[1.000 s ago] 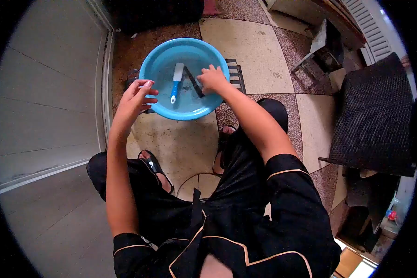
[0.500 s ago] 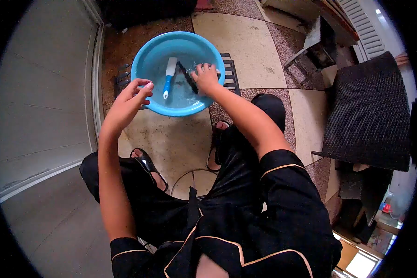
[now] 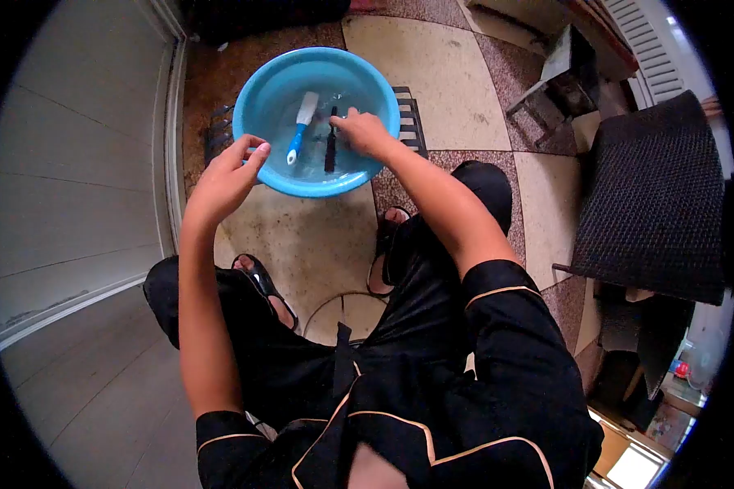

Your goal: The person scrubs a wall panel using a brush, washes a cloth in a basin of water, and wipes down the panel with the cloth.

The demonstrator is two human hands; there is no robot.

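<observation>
A round light-blue basin [image 3: 318,190] holds shallow, clear water. Inside it lies a brush [image 3: 302,130] with a white head and a blue handle, tilted slightly. Beside that is a thin black comb [image 3: 330,155], its wider toothed end towards me. My right hand [image 3: 363,133] reaches over the basin's right side, thumb and fingertips closed at the upper, narrow part of the comb; part of the grip is hidden. At the left front rim, my left hand [image 3: 235,171] is held with loosely bent fingers apart and nothing in them.
The basin stands on a dark slatted stand [image 3: 412,122] over a tiled floor [image 3: 424,73]. A grey panelled door [image 3: 81,163] is at the left. On the right are a black woven seat [image 3: 648,196] and a small metal box-like stand [image 3: 567,77].
My right hand has closed from spread fingers and moved to the comb's upper end. The comb has swung from slanting to nearly straight up and down. My left hand stays by the rim.
</observation>
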